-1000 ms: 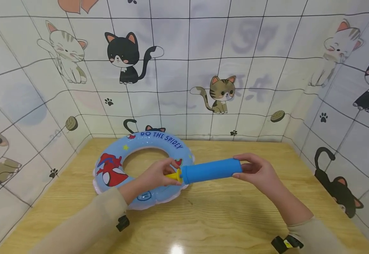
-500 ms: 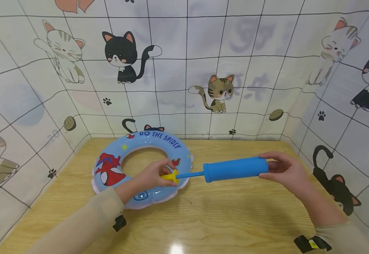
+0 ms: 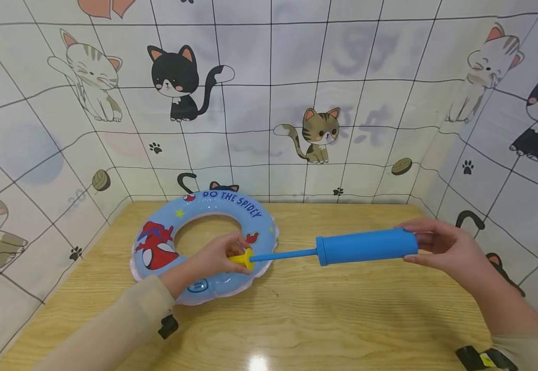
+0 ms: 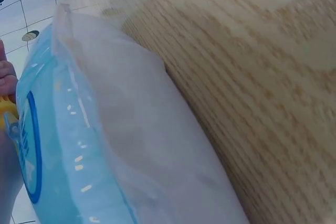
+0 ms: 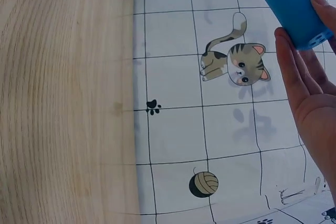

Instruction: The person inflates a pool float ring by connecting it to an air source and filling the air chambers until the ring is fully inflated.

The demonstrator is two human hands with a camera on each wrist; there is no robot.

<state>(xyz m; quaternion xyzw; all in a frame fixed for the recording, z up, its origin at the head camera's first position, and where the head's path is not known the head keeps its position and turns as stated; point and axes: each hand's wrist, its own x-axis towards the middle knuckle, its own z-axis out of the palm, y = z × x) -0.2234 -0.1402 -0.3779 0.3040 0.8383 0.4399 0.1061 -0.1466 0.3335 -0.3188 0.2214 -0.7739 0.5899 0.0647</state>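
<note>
In the head view my left hand (image 3: 215, 255) pinches the yellow flanged end piece (image 3: 248, 258) of a blue hand pump. A thin blue rod (image 3: 284, 255) runs from that piece into the pump's blue barrel (image 3: 366, 246). My right hand (image 3: 445, 252) grips the barrel's far end between thumb and fingers; the right wrist view shows small holes in that end. Below and behind the left hand lies a light blue swim ring (image 3: 153, 206) with a printed red figure. Its pale underside (image 4: 131, 114) fills much of the left wrist view, where a clear valve (image 4: 11, 124) appears beside the yellow piece.
The ring lies on a wooden table (image 3: 324, 319) near its left back part. Cat-printed cloth (image 3: 250, 103) with grid lines stands around the back and both sides. Dark wrist mounts (image 3: 169, 326) sit under both sleeves.
My right hand has drawn the barrel to the right, so the rod, hidden at first, now shows at length. My left hand has shifted slightly left, still pinching the yellow piece.
</note>
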